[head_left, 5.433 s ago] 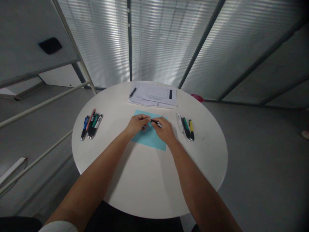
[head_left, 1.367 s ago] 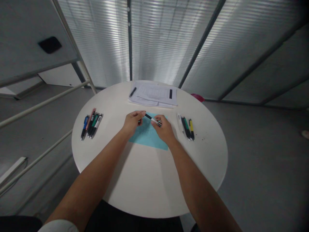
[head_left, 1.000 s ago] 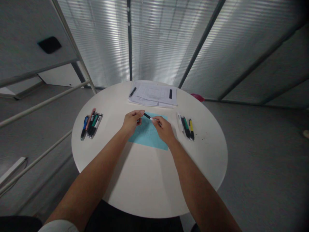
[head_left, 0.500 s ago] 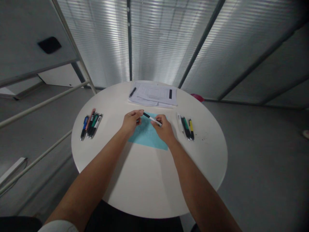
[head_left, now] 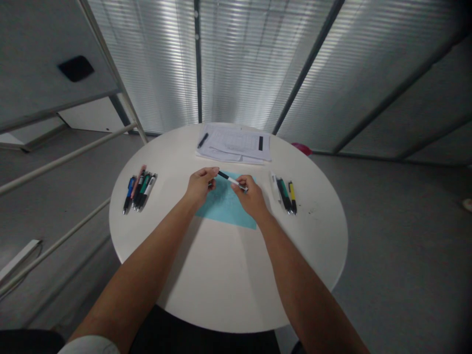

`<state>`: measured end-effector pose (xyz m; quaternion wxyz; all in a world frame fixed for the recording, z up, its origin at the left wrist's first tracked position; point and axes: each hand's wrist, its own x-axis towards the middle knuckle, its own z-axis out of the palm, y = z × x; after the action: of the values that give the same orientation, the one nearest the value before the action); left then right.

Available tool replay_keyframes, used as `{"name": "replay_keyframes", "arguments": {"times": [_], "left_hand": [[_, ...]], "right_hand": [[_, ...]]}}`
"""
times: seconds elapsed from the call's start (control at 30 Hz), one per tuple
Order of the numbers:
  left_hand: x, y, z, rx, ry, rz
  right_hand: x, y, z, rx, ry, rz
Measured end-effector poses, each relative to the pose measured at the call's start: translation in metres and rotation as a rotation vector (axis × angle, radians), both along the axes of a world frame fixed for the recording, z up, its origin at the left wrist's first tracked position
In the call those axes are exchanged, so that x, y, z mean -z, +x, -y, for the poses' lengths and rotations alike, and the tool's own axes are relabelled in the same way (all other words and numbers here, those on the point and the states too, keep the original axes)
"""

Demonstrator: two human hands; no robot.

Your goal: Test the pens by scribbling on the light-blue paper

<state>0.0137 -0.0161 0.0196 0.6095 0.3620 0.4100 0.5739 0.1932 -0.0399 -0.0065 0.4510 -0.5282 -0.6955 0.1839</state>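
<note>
A white pen with a black grip is held between my two hands, slanting down to the right. My left hand pinches its black end with thumb and finger. Around the white end, the fingers of my right hand are closed. Beneath both hands lies a light blue sheet on the white round table. On the left rests a cluster of pens in blue, pink, black, green and white. To the right of my right hand are more pens, white, green and yellow with black.
A stack of printed papers lies at the table's far side, with a dark pen on it. Dark specks mark the tabletop at right. A white metal rail stands left of the table. Beyond is a ribbed translucent wall.
The white end of the pen shows slightly differently at my right fingers. Both hands stay in almost the same place; the other pens and papers have not moved.
</note>
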Motion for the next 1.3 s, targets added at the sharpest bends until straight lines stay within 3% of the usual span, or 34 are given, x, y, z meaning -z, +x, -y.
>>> {"name": "replay_keyframes", "arguments": {"times": [0.23, 0.5, 0.67, 0.97, 1.13, 1.3], "left_hand": [[-0.002, 0.0, 0.001, 0.005, 0.001, -0.017], [0.001, 0.001, -0.002, -0.032, 0.011, -0.001], [-0.001, 0.0, 0.0, -0.04, -0.015, 0.014], [-0.004, -0.002, 0.001, 0.001, -0.021, 0.066], [-0.003, 0.001, 0.002, 0.03, 0.029, -0.033], [0.0, 0.003, 0.003, 0.019, 0.175, -0.256]], "right_hand": [[-0.001, 0.001, -0.002, -0.032, 0.086, 0.07], [-0.002, -0.001, -0.001, -0.059, 0.057, 0.031], [-0.001, -0.002, -0.001, 0.019, -0.017, -0.168], [-0.006, 0.004, -0.01, 0.065, -0.083, -0.707], [-0.006, 0.012, -0.013, -0.007, -0.195, -1.061], [-0.01, 0.02, -0.012, -0.086, -0.301, -1.203]]}}
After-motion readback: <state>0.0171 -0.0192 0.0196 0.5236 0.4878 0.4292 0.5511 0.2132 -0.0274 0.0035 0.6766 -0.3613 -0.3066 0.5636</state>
